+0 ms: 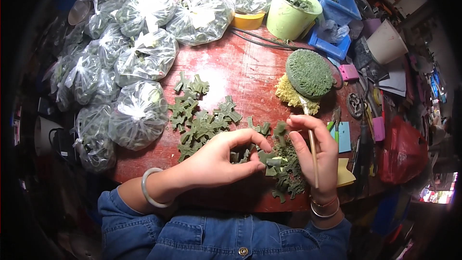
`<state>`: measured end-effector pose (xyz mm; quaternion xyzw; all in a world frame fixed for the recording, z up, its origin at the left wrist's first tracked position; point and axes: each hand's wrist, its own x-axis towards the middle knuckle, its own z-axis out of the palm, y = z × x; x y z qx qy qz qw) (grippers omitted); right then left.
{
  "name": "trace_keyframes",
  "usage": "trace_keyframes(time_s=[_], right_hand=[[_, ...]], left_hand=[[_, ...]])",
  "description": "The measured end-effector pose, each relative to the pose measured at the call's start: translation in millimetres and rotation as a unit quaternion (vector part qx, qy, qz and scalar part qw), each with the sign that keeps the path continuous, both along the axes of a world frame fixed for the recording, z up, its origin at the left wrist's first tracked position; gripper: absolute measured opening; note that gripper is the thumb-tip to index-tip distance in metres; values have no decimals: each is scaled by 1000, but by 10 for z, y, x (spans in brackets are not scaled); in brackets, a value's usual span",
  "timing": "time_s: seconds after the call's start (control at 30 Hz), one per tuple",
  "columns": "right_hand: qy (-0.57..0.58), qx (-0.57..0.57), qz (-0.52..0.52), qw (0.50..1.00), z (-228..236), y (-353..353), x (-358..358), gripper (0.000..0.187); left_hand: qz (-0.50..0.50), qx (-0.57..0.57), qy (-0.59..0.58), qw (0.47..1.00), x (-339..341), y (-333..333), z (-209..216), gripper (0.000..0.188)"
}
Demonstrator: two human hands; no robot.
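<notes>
Lower centre: your left hand (224, 161), thumb and finger parted at green piece (272, 162), hold unclear | lower right: your right hand (321, 156) half-curled, brush (313, 139) tucked in

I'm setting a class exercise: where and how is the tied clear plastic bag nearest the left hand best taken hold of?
Probably by its gathered neck, coming straight down from above: on this tied plastic bag the neck is narrow and turned upward, with nothing over it, while the body bulges wide and rounded.
</notes>
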<state>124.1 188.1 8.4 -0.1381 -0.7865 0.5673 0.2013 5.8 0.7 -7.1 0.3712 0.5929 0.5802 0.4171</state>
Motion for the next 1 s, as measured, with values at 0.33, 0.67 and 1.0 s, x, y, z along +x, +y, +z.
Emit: trace_keyframes(time_s=[0.33, 0.67, 1.0], right_hand=[[69, 0, 65, 995, 151, -77, 51, 25], [57, -93, 25, 994, 130, -90, 101, 12], [99, 35, -10, 994, 125, -77, 79, 11]], left_hand=[[51, 17, -135, 989, -64, -17, 54, 26], [46, 59, -97, 992, -68, -17, 59, 33], [44, 80, -80, 993, -77, 4, 38, 33]])
